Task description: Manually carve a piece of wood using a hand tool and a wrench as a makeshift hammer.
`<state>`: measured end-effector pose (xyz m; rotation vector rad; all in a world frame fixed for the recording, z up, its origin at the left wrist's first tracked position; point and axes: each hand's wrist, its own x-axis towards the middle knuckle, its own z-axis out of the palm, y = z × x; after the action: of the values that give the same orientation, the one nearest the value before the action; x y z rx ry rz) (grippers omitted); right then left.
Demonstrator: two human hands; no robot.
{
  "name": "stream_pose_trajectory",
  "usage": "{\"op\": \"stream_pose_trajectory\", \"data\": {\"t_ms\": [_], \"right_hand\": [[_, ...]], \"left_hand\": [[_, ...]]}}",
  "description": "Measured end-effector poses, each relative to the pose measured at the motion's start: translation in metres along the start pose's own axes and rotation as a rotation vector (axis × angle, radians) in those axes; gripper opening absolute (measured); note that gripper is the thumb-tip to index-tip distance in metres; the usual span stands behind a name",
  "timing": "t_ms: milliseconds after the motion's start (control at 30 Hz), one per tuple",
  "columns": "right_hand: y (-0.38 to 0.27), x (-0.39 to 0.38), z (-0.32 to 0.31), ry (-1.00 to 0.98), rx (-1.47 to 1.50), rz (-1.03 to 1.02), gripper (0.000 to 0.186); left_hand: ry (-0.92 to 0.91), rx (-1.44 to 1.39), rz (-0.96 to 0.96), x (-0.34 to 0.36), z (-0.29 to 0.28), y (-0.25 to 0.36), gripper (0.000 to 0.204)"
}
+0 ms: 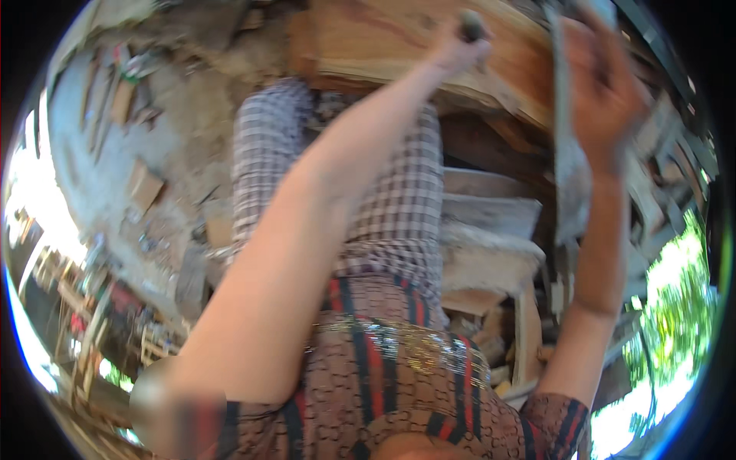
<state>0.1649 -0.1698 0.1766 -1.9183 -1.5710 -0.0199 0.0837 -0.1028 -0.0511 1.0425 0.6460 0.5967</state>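
My left arm reaches across my lap to the thick reddish-brown wooden board at the top. Closed around a dark, round-ended object, my left hand is over the board; only the object's end shows, so its kind is unclear. On the right my right hand is raised beside a long grey plank, overlapping its edge in the view. Motion smears its fingers, and I cannot tell whether they hold anything or touch the plank.
Pale wooden blocks are stacked right of my checked-cloth-covered legs. Wood scraps and debris lie on the grey floor at left. More timber pieces crowd the right side, with green foliage beyond.
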Motion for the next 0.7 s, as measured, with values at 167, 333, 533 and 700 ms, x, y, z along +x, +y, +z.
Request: {"op": "stream_pose_trajectory", "data": {"t_ms": [167, 333, 533, 700], "right_hand": [[0.025, 0.007, 0.015, 0.108, 0.11, -0.199, 0.037], [0.062, -0.014, 0.008, -0.693, -0.321, 0.162, 0.037], [0.026, 0.015, -0.017, -0.1, 0.14, 0.019, 0.03], [0.051, -0.018, -0.006, -0.107, 0.0, -0.048, 0.03]], "left_hand": [[0.042, 0.156, 0.053, 0.004, -0.01, 0.001, 0.019], [0.03, 0.39, 0.065, 0.001, 0.001, 0.004, 0.018], [0.055, 0.169, -0.023, 0.0, -0.018, 0.003, 0.019], [0.048, -0.042, 0.045, -0.002, 0.006, -0.003, 0.017]]}}
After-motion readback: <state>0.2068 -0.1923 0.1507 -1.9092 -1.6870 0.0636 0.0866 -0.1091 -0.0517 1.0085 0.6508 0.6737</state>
